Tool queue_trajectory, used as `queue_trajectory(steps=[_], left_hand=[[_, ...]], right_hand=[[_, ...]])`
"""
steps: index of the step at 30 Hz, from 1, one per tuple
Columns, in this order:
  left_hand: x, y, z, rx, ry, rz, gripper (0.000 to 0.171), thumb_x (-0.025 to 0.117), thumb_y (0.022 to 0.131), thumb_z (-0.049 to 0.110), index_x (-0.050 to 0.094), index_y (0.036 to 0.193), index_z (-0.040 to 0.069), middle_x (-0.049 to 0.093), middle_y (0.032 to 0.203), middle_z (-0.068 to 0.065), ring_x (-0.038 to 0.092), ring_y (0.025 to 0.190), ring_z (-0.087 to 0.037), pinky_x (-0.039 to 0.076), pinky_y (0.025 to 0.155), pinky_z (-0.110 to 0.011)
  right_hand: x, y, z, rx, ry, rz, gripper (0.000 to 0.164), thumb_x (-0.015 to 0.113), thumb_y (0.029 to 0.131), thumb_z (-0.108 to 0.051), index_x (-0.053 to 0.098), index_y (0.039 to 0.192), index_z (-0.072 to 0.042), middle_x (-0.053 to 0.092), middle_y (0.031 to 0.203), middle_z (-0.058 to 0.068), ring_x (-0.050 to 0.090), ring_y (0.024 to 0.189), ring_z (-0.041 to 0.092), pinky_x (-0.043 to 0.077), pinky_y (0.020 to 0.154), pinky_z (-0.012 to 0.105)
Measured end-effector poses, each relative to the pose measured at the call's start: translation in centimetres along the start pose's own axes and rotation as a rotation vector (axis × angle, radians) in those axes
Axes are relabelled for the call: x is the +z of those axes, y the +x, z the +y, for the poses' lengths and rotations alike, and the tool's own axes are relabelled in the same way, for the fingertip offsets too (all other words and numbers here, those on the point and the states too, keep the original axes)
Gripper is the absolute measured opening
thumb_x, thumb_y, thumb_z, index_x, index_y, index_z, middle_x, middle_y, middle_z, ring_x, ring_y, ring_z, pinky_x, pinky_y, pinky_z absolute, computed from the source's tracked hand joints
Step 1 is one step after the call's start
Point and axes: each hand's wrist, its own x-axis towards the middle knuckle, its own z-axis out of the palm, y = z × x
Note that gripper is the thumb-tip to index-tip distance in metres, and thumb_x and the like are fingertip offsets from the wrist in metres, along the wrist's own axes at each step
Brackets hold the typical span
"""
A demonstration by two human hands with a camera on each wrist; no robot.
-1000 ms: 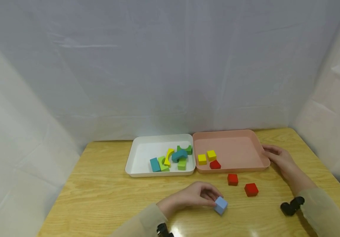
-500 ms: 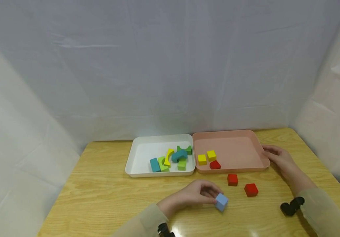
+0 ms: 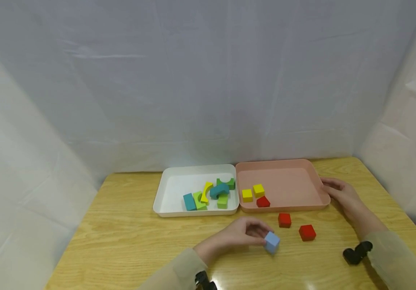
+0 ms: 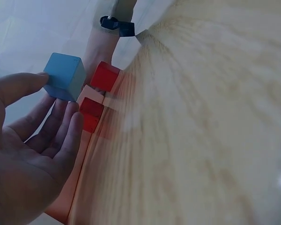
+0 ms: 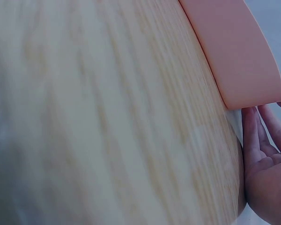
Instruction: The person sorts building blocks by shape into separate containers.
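My left hand (image 3: 237,233) pinches a light blue cube (image 3: 272,242) in front of the pink tray (image 3: 291,179). In the left wrist view the thumb presses one side of the cube (image 4: 64,76), and the cube appears held clear of the table. My right hand (image 3: 344,198) touches the right end of the pink tray, its fingers fairly straight along the outer wall; in the right wrist view they meet the tray's end wall (image 5: 241,51). Two red blocks lie on the table, one close to the tray (image 3: 284,220) and the other farther right (image 3: 307,233).
Inside the pink tray are two yellow cubes (image 3: 247,195) and a red block (image 3: 263,201). A white tray (image 3: 173,189) adjoins it on the left, with several green, teal and yellow blocks, some arch-shaped. White sheeting (image 3: 208,80) hangs behind the wooden table (image 3: 128,233).
My left hand has shifted slightly away from me and to the right with the light blue cube. The right hand and the trays have stayed in place.
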Motion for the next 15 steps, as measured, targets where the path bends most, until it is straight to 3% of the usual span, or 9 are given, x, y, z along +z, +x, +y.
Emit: queue_trajectory(steps=[15], left_hand=[[-0.49, 0.74, 0.74, 0.091, 0.071, 0.024, 0.035, 0.070, 0.099, 0.001, 0.067, 0.133, -0.006, 0.070, 0.131, -0.028, 0.066, 0.096, 0.008, 0.057, 0.094, -0.015]], right_hand=[[-0.03, -0.04, -0.01, -0.001, 0.020, -0.015, 0.034, 0.057, 0.108, -0.003, 0.074, 0.114, -0.032, 0.076, 0.107, -0.019, 0.073, 0.095, -0.002, 0.060, 0.080, 0.014]])
